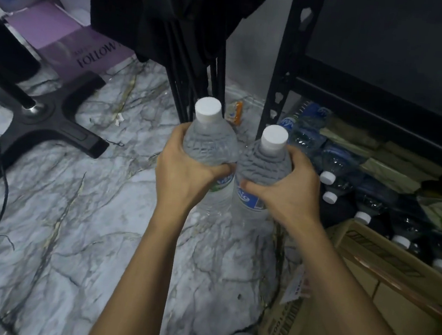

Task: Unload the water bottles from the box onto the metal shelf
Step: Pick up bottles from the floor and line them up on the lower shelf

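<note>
Left hand (184, 174) wraps one water bottle (210, 150); right hand (285, 189) wraps a second bottle (264, 168). Both upright, white caps up, sides touching, held above the marble-pattern floor (74, 220). Cardboard box (381, 285) at lower right, flaps open. Black metal shelf (286, 65) at right — bottom level holds more bottles (340, 173) lying on their sides, caps toward camera.

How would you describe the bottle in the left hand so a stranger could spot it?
Start at the black metal shelf on the right and look left, over the marble floor. Two upright bottles are held side by side; it is the left bottle, gripped by the left hand, its white cap sitting higher than its neighbour's.
</note>
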Motion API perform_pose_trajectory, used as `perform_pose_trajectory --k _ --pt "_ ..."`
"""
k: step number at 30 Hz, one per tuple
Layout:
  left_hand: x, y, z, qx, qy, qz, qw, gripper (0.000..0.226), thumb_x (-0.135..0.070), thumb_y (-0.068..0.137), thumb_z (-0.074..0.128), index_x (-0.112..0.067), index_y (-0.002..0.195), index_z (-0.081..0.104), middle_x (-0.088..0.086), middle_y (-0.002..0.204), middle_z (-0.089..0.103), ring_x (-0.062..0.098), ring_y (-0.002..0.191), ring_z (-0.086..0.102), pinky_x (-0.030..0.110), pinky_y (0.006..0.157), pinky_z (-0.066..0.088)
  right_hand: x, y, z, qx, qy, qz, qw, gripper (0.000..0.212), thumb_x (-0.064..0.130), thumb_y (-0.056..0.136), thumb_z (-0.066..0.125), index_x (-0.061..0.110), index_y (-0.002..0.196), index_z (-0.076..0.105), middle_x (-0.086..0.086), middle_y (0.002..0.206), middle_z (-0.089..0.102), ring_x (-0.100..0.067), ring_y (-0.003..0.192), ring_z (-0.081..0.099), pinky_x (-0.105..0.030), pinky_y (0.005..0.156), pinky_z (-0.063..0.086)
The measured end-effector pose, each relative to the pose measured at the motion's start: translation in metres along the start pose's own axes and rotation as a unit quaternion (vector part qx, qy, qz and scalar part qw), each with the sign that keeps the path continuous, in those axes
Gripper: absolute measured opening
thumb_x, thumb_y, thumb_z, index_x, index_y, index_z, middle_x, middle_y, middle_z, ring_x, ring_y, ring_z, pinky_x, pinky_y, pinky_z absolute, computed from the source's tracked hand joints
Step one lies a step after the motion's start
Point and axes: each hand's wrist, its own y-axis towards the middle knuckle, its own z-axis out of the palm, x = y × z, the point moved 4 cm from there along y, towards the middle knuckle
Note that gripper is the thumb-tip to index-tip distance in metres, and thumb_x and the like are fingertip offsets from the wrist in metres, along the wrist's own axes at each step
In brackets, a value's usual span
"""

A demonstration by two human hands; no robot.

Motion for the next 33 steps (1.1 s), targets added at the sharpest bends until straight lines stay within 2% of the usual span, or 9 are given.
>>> perform_pose_trajectory --k 6,13,18,26,33 --pt "-0.077 -0.033 -0.032 -0.016 -0.021 0.028 0.999 0.078 -0.044 0.041 0.092 -0.037 0.111 0.06 -0.018 0.103 0.072 0.006 0.094 0.071 0.041 0.083 0.06 0.06 -0.029 -0.061 -0.044 0.011 -0.046 0.998 0.084 0.05 0.039 0.084 0.028 0.116 0.058 0.005 0.111 0.066 -0.016 0.099 0.067 -0.04 0.083 0.058" --pt "-0.16 -0.079 -0.054 -0.006 -0.033 0.091 0.995 0.074 -0.048 0.038 0.089 -0.037 0.106 0.063 -0.018 0.094 0.072 0.007 0.087 0.072 0.041 0.077 0.061 0.118 -0.082 -0.143 -0.107 0.029 -0.086 0.99 0.06 0.044 0.042 0.083 0.031 0.097 0.063 0.006 0.097 0.069 -0.009 0.083 0.068 -0.036 0.071 0.059" --pt "-0.204 -0.112 -0.05 0.024 -0.044 0.126 0.991 0.069 -0.047 0.038 0.09 -0.038 0.102 0.065 -0.018 0.089 0.073 0.004 0.082 0.072 0.041 0.074 0.061 0.13 -0.113 -0.196 -0.138 0.037 -0.074 0.987 0.064 0.05 0.035 0.079 0.032 0.095 0.065 0.008 0.096 0.07 -0.006 0.082 0.069 -0.036 0.071 0.06" --pt "-0.264 -0.16 -0.019 0.078 -0.086 0.172 0.978 0.072 -0.051 0.034 0.089 -0.037 0.102 0.068 -0.017 0.091 0.076 0.008 0.083 0.074 0.042 0.075 0.062 0.136 -0.154 -0.282 -0.215 0.024 -0.082 0.973 0.073 0.052 0.031 0.079 0.033 0.1 0.065 0.009 0.096 0.069 -0.007 0.084 0.069 -0.036 0.073 0.06" --pt "-0.312 -0.192 0.013 0.121 -0.097 0.204 0.967 0.07 -0.053 0.033 0.088 -0.037 0.097 0.068 -0.017 0.087 0.075 0.009 0.081 0.074 0.042 0.075 0.062 0.136 -0.177 -0.346 -0.26 0.031 -0.097 0.96 0.07 0.05 0.033 0.079 0.035 0.1 0.067 0.012 0.094 0.07 -0.002 0.082 0.068 -0.033 0.072 0.06"
